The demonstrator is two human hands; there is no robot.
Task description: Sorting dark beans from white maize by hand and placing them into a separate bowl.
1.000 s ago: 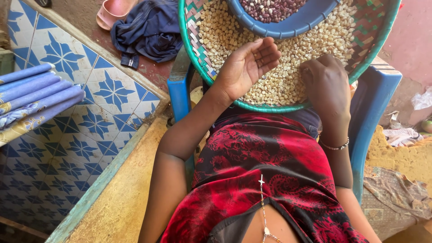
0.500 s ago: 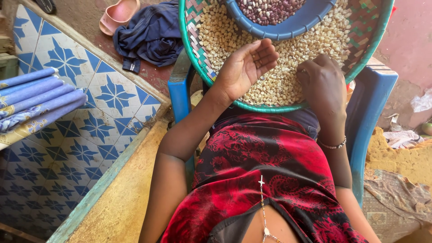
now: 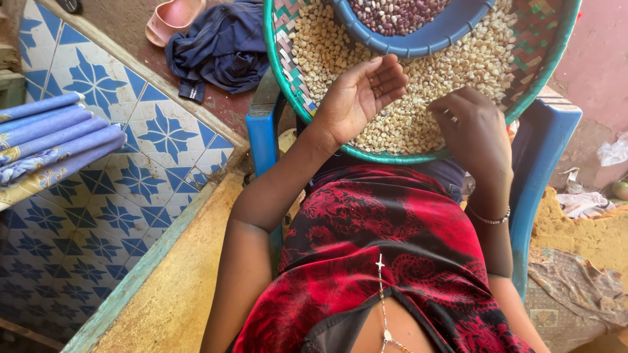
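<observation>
L hand (image 3: 358,98) cupped, R hand (image 3: 472,127) – corn (image 3: 458,65)

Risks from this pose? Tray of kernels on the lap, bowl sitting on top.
1. The woven tray rests on the lap with its near rim past the knees; a shift may tip pale kernels out.
2. The blue bowl of dark beans sits loose on the kernels and might slide, mixing them.
3. The left hand is cupped palm-up; anything in it could spill.
</observation>
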